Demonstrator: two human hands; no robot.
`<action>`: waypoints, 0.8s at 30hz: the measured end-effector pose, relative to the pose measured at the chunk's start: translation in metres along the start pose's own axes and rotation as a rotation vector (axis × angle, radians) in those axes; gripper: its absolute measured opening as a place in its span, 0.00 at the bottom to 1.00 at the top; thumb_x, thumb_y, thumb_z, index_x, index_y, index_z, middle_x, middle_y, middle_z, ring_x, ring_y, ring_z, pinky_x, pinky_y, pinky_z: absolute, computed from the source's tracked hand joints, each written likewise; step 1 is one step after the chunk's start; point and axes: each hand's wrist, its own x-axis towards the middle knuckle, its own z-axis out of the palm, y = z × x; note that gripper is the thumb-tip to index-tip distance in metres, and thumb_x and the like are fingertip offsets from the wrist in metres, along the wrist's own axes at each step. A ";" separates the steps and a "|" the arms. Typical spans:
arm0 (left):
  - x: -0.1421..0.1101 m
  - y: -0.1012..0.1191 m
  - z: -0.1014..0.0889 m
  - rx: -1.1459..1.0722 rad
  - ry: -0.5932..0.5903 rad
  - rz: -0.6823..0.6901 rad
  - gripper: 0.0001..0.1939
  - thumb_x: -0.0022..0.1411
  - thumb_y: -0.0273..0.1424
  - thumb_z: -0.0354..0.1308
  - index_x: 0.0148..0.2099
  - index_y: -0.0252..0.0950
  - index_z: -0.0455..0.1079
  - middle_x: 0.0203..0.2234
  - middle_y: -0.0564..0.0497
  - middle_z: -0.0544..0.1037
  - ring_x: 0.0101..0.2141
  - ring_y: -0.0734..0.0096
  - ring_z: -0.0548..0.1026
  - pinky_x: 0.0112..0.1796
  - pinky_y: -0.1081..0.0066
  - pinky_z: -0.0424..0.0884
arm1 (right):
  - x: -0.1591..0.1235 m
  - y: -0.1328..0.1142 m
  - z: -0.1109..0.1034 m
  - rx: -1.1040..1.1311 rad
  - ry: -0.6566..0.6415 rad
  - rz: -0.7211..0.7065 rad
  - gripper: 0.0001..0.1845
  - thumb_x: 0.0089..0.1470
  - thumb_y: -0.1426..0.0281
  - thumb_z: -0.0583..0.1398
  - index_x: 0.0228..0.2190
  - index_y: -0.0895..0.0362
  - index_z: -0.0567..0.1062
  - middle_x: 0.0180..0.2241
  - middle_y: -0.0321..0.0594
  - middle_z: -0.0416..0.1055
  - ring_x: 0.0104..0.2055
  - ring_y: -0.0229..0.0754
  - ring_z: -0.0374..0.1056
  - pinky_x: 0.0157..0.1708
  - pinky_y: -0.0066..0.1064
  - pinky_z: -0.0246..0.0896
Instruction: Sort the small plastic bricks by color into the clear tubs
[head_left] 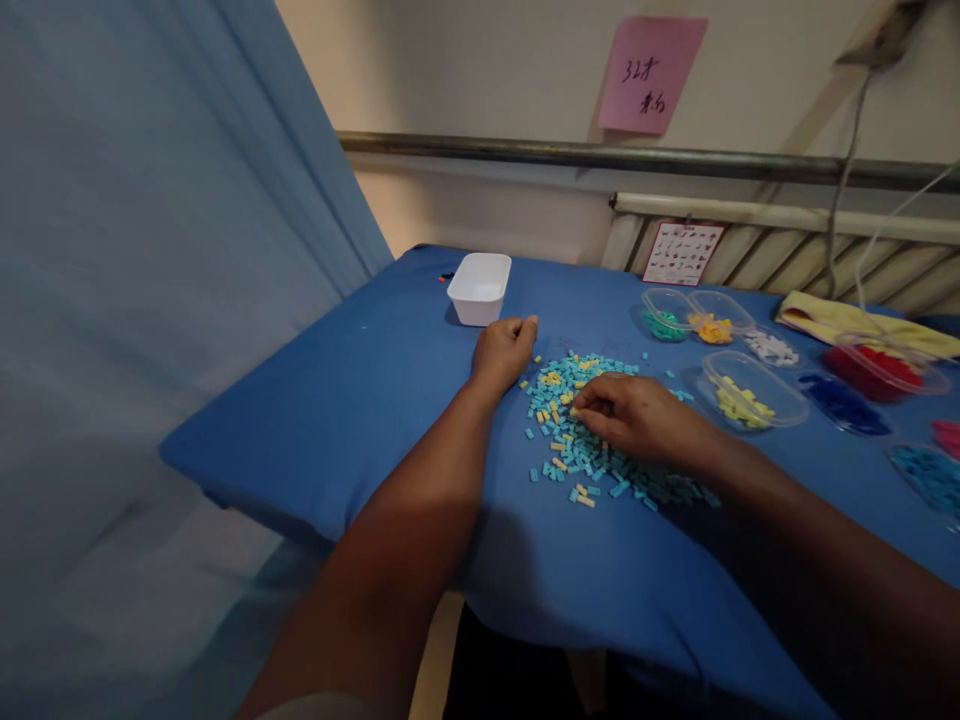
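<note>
A loose pile of small turquoise and pale yellow plastic blocks (574, 450) is spread over the blue-covered table (337, 400). Over the pile, my right hand (637, 410) has thumb and fingertips pinched together on a small yellow block (575, 411). My left hand (502, 355) rests at the pile's far left edge with its fingers curled closed; whatever may be inside them is hidden. Just beyond it stands a white plastic box (477, 310).
On the right, clear containers hold green pieces (665, 326), orange pieces (711, 329), yellow pieces (742, 405), red pieces (874, 372) and dark blue pieces (846, 404). A yellow cloth (840, 318) lies by the radiator (795, 240). A blue curtain (225, 150) hangs at left.
</note>
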 end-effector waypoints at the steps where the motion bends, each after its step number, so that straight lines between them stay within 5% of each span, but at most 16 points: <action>1: 0.000 0.000 0.000 -0.004 -0.003 0.001 0.28 0.74 0.50 0.52 0.28 0.39 0.76 0.23 0.50 0.79 0.30 0.62 0.77 0.33 0.66 0.66 | -0.006 0.002 -0.003 0.080 0.011 0.032 0.10 0.67 0.63 0.62 0.40 0.54 0.82 0.35 0.39 0.81 0.33 0.41 0.74 0.34 0.31 0.65; 7: 0.003 0.001 -0.002 -0.016 -0.001 -0.025 0.27 0.73 0.50 0.54 0.28 0.39 0.76 0.22 0.49 0.78 0.30 0.60 0.77 0.30 0.66 0.64 | -0.048 0.019 -0.035 0.277 0.124 0.181 0.19 0.65 0.51 0.63 0.38 0.54 0.83 0.29 0.38 0.79 0.29 0.41 0.71 0.28 0.31 0.65; 12: 0.003 0.002 -0.002 -0.011 0.002 -0.021 0.27 0.73 0.50 0.54 0.27 0.39 0.76 0.22 0.49 0.78 0.29 0.61 0.76 0.31 0.66 0.64 | -0.082 0.068 -0.077 -0.102 0.427 0.339 0.16 0.63 0.55 0.64 0.42 0.53 0.84 0.38 0.45 0.83 0.36 0.48 0.77 0.36 0.38 0.69; 17: 0.004 0.001 -0.002 0.012 -0.003 -0.010 0.27 0.73 0.50 0.53 0.28 0.39 0.76 0.23 0.49 0.79 0.29 0.61 0.76 0.32 0.66 0.64 | -0.094 0.103 -0.086 -0.439 0.387 0.411 0.15 0.64 0.60 0.62 0.44 0.54 0.85 0.45 0.51 0.84 0.43 0.57 0.79 0.42 0.46 0.71; 21: 0.004 0.002 -0.002 0.023 -0.023 -0.021 0.27 0.73 0.50 0.53 0.28 0.39 0.77 0.23 0.49 0.79 0.29 0.61 0.76 0.32 0.66 0.64 | -0.076 0.072 -0.060 -0.295 0.395 0.166 0.16 0.67 0.60 0.60 0.45 0.53 0.85 0.46 0.48 0.84 0.46 0.56 0.80 0.49 0.48 0.74; 24: 0.003 0.003 -0.002 0.029 -0.027 -0.025 0.27 0.73 0.51 0.53 0.28 0.39 0.77 0.23 0.49 0.79 0.29 0.61 0.76 0.32 0.66 0.64 | -0.049 0.028 -0.034 -0.073 0.226 -0.092 0.12 0.70 0.64 0.61 0.45 0.52 0.85 0.44 0.43 0.85 0.44 0.48 0.80 0.47 0.39 0.74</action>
